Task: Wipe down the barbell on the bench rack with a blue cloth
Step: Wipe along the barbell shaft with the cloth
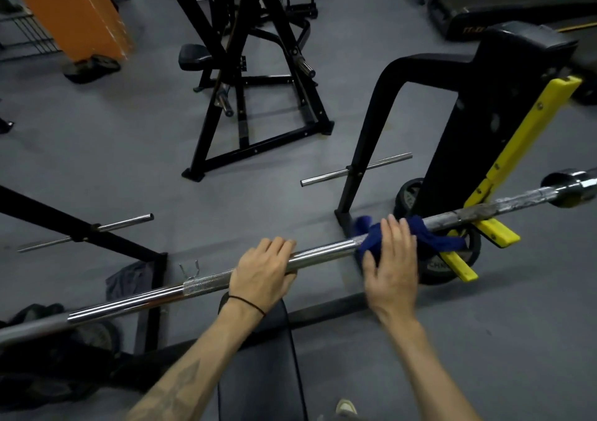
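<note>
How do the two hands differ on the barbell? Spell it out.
The left hand grips the bare chrome barbell directly, fingers curled over it; the right hand lies on the blue cloth, pressing it against the bar. The left wrist wears a thin black band; the right wrist is bare. Both rest on the same bar.

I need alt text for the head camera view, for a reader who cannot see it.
The right hand presses a blue cloth on a barbell resting on a bench rack, while the left hand grips the bar nearby.

Left hand grips barbell; right hand presses blue cloth on it.
</note>
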`<act>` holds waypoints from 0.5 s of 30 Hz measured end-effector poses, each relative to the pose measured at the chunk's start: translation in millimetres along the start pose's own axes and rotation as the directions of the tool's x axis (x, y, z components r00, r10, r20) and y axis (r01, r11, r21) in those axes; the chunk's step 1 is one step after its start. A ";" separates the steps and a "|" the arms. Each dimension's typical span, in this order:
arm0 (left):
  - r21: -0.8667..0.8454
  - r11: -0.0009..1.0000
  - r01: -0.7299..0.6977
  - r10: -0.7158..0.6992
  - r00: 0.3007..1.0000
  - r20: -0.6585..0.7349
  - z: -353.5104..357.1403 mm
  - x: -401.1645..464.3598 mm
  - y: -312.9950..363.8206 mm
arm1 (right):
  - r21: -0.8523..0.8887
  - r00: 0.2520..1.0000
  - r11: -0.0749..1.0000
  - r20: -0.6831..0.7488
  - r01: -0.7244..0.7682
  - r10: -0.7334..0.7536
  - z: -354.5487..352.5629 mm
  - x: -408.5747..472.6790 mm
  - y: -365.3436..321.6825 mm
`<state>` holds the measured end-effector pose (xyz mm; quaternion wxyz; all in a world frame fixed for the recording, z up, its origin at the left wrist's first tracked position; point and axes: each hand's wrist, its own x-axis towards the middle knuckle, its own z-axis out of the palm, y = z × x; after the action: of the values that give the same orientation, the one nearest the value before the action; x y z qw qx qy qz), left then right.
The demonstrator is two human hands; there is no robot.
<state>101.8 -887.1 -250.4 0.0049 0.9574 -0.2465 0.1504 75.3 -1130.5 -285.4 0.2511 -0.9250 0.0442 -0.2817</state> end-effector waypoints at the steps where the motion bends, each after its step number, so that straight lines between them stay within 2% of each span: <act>1: 0.018 1.000 0.008 -0.008 1.000 -0.004 0.6 0.7 0.0 | 0.071 0.992 0.991 -0.034 -0.115 0.118 11.1 -4.3 -22.5; 2: 0.035 0.999 0.009 -0.008 1.000 -0.030 2.7 0.2 -0.5 | 0.136 0.986 0.978 -0.024 -0.158 0.163 21.3 -10.4 -44.9; 3: 0.048 0.999 0.010 -0.007 0.999 -0.051 3.6 -2.0 -0.9 | 0.175 0.993 0.978 0.026 -0.115 0.112 26.6 -19.6 -63.5; 4: 0.061 0.998 0.005 -0.001 0.997 -0.074 5.0 -4.5 -1.3 | 0.185 0.994 0.983 0.101 0.013 -0.032 27.9 -30.9 -71.5; 6: 0.070 0.998 -0.007 0.013 0.996 -0.084 6.5 -6.0 -1.8 | 0.125 0.908 0.932 0.214 0.341 -0.361 17.3 -33.1 -45.4; 7: 0.077 0.997 -0.009 0.015 0.997 -0.072 6.1 -6.8 -3.5 | 0.085 0.860 0.892 0.239 0.445 -0.452 8.9 -23.8 -22.7; 8: 0.085 0.996 -0.009 0.015 0.998 -0.068 5.9 -6.3 -4.2 | 0.050 0.838 0.872 0.253 0.487 -0.483 0.5 -12.6 -0.9; 9: 0.086 0.996 -0.005 0.011 0.998 -0.058 5.3 -5.7 -3.9 | 0.012 0.848 0.876 0.246 0.482 -0.470 -6.7 -2.2 18.0; 11: 0.075 0.997 -0.002 0.004 0.999 -0.037 4.7 -4.3 -2.8 | -0.012 0.920 0.936 0.185 0.353 -0.344 -14.9 6.4 34.5; 13: 0.078 0.997 0.006 -0.002 0.999 -0.045 5.4 -3.3 -3.0 | 0.092 0.989 0.989 0.085 0.113 -0.121 -4.4 -5.6 5.7; 14: 0.085 0.996 0.008 -0.004 0.999 -0.052 6.2 -3.3 -3.5 | 0.172 0.998 0.984 0.059 -0.038 0.029 5.3 -13.0 -19.2; 15: 0.083 0.996 0.011 -0.007 0.999 -0.049 6.4 -4.3 -2.9 | 0.236 0.991 0.963 0.065 -0.128 0.116 12.7 -20.2 -43.2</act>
<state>101.4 -883.1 -257.6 -0.0283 0.9539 -0.2356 0.1840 62.7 -1082.9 -283.4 0.3790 -0.8902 0.0603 -0.2455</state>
